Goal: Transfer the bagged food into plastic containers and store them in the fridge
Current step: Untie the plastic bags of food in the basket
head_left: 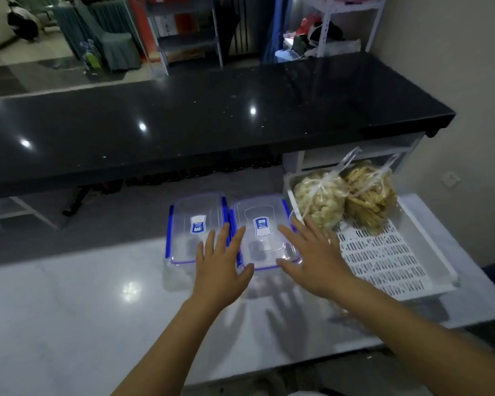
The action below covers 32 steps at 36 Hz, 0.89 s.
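Two clear plastic containers with blue-clipped lids stand side by side on the white table, the left container (196,221) and the right container (262,227), both lidded. My left hand (222,265) hovers open over the gap between them, fingers spread. My right hand (312,257) hovers open over the right container's near right corner. In a white slotted tray (383,258) to the right lie two knotted clear bags: a pale puffed snack bag (316,197) and a brown cracker bag (369,195). Neither hand holds anything.
A black glossy counter (212,124) runs across behind the table, higher than it. The white table (83,304) has bare surface on the left and near side. A wall with a socket (451,178) closes the right. Shelving stands in the background.
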Motion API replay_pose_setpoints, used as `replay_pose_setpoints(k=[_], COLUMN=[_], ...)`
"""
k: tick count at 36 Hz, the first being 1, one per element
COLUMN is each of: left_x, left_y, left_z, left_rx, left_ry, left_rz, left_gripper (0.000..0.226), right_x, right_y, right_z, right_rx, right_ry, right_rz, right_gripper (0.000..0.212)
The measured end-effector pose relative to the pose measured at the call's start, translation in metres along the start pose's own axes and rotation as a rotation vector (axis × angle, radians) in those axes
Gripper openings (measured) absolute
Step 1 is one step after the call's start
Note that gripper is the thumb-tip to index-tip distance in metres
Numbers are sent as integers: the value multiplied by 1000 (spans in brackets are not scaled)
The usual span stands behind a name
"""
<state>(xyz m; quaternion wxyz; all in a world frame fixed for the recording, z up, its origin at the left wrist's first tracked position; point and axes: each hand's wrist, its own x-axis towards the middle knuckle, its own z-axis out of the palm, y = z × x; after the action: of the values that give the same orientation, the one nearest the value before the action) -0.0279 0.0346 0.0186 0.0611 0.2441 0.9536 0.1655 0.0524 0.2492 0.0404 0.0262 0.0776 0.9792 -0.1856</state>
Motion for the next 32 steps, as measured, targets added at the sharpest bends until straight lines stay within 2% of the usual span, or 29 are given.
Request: replay_pose_setpoints(k=[7, 14, 21, 30, 32], left_x=[68, 151, 188, 188, 186], left_y=[81, 151, 175, 181, 182], left_z=[-6, -10, -12, -8, -6], left_rx=[-77, -73, -108, -180, -171], left_ry=[-67, -113, -166, -25, -7], left_rz=[169, 236, 201, 131, 154], left_gripper=[68, 58, 44, 6, 7], right_x=[-26, -85, -114, -117, -115], right_y=[67, 114, 129, 138, 140], right_z=[-40, -30, -24, -31, -35], right_rx=[-27, -85, -52, 13, 63], right_ry=[44, -73, -91, -110, -103], right_rz=[234, 399, 429, 355, 340], right_gripper=[72, 69, 68, 69, 68])
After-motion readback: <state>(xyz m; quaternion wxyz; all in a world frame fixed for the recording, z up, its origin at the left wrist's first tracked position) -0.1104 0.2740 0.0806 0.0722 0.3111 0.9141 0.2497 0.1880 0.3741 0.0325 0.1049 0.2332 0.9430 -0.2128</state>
